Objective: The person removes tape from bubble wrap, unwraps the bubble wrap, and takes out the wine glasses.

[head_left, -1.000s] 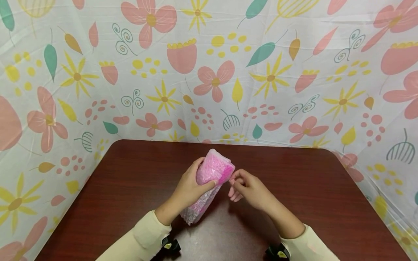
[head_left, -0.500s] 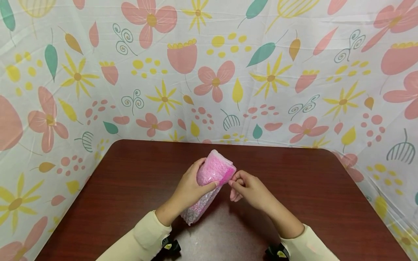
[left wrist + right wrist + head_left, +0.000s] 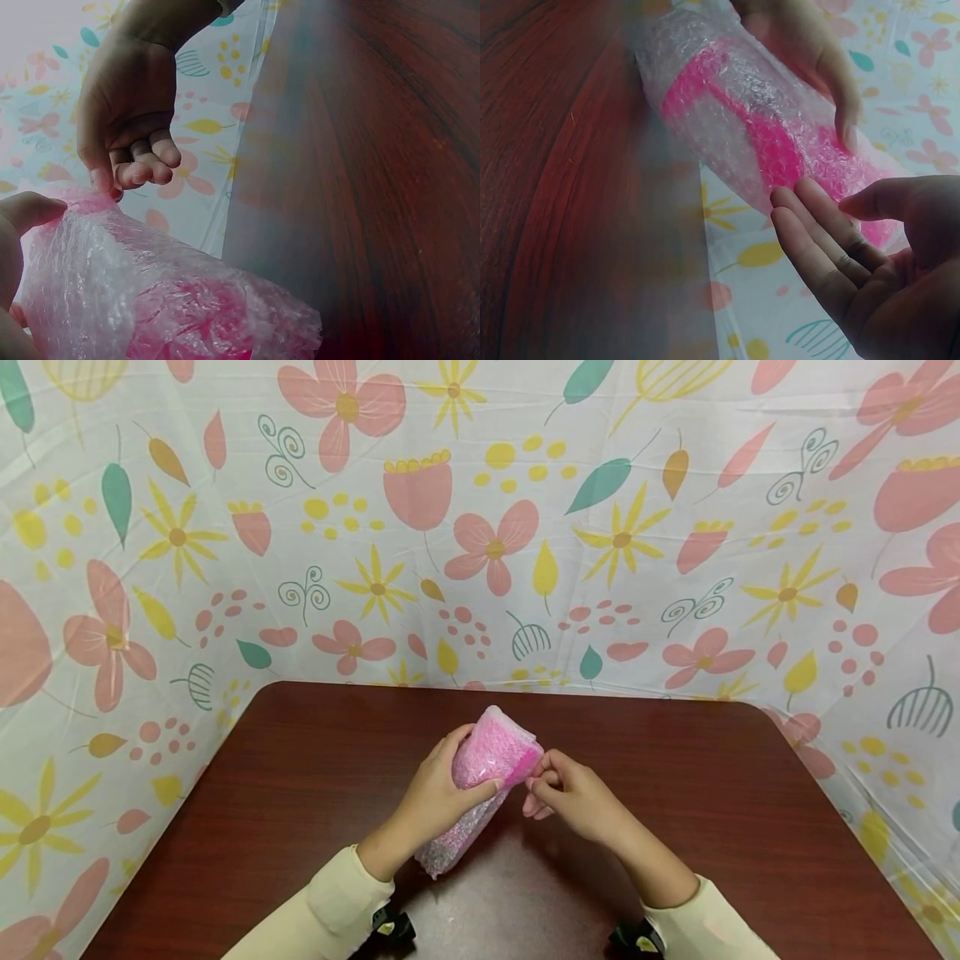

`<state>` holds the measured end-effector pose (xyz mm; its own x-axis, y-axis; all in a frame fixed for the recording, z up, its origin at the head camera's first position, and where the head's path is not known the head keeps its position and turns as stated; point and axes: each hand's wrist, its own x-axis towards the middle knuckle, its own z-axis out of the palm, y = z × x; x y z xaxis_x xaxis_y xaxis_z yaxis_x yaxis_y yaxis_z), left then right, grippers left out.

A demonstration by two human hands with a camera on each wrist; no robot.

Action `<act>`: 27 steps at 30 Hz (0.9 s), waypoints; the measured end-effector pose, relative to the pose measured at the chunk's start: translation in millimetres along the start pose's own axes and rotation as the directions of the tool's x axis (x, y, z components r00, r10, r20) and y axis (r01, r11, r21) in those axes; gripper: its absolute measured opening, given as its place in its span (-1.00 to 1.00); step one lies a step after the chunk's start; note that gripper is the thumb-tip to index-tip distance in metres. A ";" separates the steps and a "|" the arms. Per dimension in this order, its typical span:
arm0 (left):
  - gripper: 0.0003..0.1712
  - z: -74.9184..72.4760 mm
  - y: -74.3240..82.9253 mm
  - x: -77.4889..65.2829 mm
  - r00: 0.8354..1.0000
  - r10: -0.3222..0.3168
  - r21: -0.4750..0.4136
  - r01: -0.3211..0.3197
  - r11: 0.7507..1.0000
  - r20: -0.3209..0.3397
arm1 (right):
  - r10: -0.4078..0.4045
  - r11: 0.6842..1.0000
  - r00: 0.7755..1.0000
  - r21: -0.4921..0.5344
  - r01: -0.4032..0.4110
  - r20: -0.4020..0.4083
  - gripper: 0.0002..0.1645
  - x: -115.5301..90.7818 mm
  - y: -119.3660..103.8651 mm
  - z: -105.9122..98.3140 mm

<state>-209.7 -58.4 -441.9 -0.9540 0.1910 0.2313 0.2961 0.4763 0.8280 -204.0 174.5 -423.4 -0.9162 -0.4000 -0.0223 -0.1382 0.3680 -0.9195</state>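
Observation:
A long pink package in clear bubble wrap (image 3: 491, 752) is held tilted over the middle of the table, its upper end leaning away to the right. My left hand (image 3: 435, 793) grips it from the left side, thumb across the front and fingers behind, mostly hidden. At the upper right edge, my right hand (image 3: 576, 793) pinches the wrap between thumb and index finger. Its other fingers (image 3: 810, 232) hang loosely below, apart from the package. In the left wrist view, the crinkled wrap (image 3: 105, 262) covers a brighter pink part inside.
The dark reddish-brown table (image 3: 300, 760) has rounded far corners and reaches the curtain. Behind and on both sides hangs a white curtain (image 3: 630, 577) printed with flowers and leaves. Black wrist straps (image 3: 393, 927) sit at the cream sleeves (image 3: 322, 893).
The package's upper end has shifted slightly right, toward the right hand. The right fingertips have moved a little at its edge; the left hand keeps its grip.

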 end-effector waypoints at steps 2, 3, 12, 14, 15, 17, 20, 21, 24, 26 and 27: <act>-0.02 0.2 -0.3 0.1 1.000 0.002 0.001 -0.002 1.000 -0.001 | -0.015 1.000 1.000 0.005 0.015 0.006 -0.80 -0.3 -0.3 -0.3; -0.02 0.3 -0.4 0.1 1.000 0.003 0.001 -0.003 1.000 -0.001 | -0.021 1.000 1.000 0.005 0.021 0.010 -0.81 -0.4 -0.3 -0.3; -0.02 0.1 0.5 0.3 1.000 0.011 0.007 -0.011 1.000 -0.014 | -0.038 0.999 0.999 0.031 0.037 0.037 -0.87 -0.9 -0.1 0.3; -0.02 0.0 0.6 0.4 1.000 0.011 0.014 -0.011 1.000 -0.024 | -0.036 0.999 0.999 0.033 0.035 0.038 -0.86 -1.2 -0.7 -0.1; -0.02 0.0 0.5 0.5 1.000 0.009 0.018 -0.009 1.000 -0.027 | -0.033 0.999 0.999 0.030 0.032 0.038 -0.85 -1.5 -1.3 -0.3; -0.03 0.0 0.2 0.5 0.999 0.007 0.020 -0.007 1.000 -0.033 | -0.015 1.000 0.999 0.017 0.015 0.033 -0.82 -1.9 -2.4 -0.5; -0.02 0.1 -0.6 0.7 0.999 0.000 0.028 0.001 1.000 -0.040 | 0.015 1.000 0.999 -0.003 -0.015 0.029 -0.80 -2.4 -4.5 -0.5; -0.02 0.2 -1.1 0.8 0.999 -0.002 0.032 0.003 0.999 -0.041 | 0.021 1.000 0.999 -0.004 -0.021 0.031 -0.79 -2.6 -5.1 -0.3; -0.01 0.4 -2.1 1.1 0.999 -0.004 0.040 0.005 0.999 -0.042 | 0.015 1.000 0.999 0.007 -0.016 0.040 -0.79 -3.1 -5.5 0.1; 0.00 0.4 -2.0 1.2 0.999 -0.004 0.042 0.006 0.999 -0.042 | 0.004 1.000 0.999 0.020 -0.005 0.045 -0.78 -3.3 -5.0 -0.1; 0.00 0.5 -2.0 1.2 0.999 -0.005 0.042 0.007 0.999 -0.041 | -0.004 1.000 0.999 0.026 0.003 0.046 -0.77 -3.3 -4.6 -0.2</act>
<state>-211.4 -58.7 -443.6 -0.9566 0.1530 0.2480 0.2913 0.5134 0.8072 -200.4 174.3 -419.0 -0.8972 -0.4400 -0.0368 -0.1312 0.3453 -0.9293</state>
